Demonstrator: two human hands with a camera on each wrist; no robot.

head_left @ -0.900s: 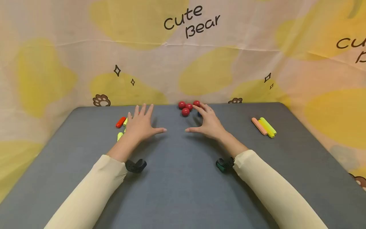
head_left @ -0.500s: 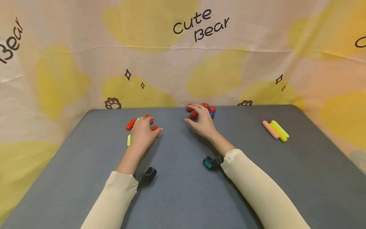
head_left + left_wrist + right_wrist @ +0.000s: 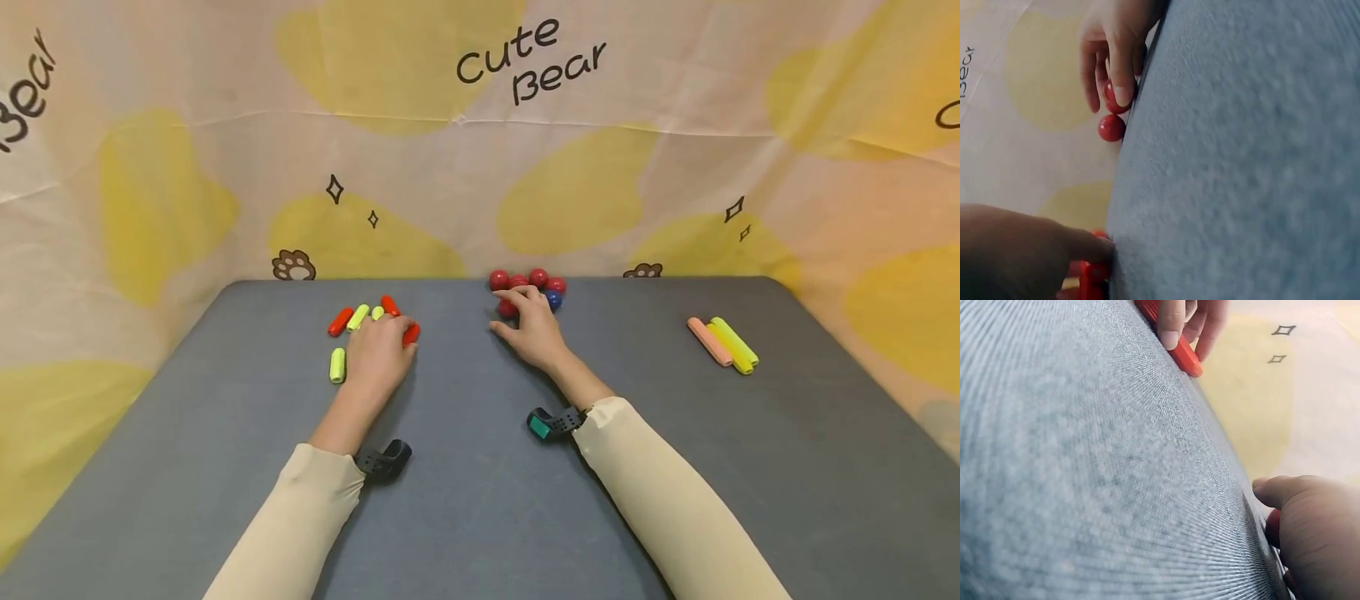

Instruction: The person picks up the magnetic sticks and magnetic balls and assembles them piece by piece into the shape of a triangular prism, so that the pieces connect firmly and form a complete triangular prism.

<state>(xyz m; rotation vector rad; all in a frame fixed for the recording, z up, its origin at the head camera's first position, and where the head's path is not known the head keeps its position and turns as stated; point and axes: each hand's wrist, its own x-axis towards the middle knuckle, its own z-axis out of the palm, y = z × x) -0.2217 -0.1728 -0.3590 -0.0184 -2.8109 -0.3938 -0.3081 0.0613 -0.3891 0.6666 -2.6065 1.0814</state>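
Note:
My left hand [image 3: 377, 354] is at the left group of short sticks, thumb and fingers pinching a red stick [image 3: 412, 335]. In the right wrist view, that red stick [image 3: 1186, 359] lies along the grey surface, with the thumb on its near side and fingers behind. My right hand [image 3: 537, 335] reaches over a red ball [image 3: 507, 309] at the back middle, thumb and fingers spread apart around it. More red balls [image 3: 537, 277] and a blue ball [image 3: 553, 300] sit just behind and beside that hand, which partly covers them.
Near my left hand lie another red stick [image 3: 341, 322], a yellow-green stick [image 3: 337, 365] and several others. Peach [image 3: 708, 342] and yellow [image 3: 729, 348] sticks lie side by side at the right. A patterned cloth [image 3: 420, 167] hangs behind the grey table [image 3: 465, 500].
My left hand has come down and closed its fingers on a red stick. The right hand has moved left and lowered over the red ball. The head view has turned slightly left.

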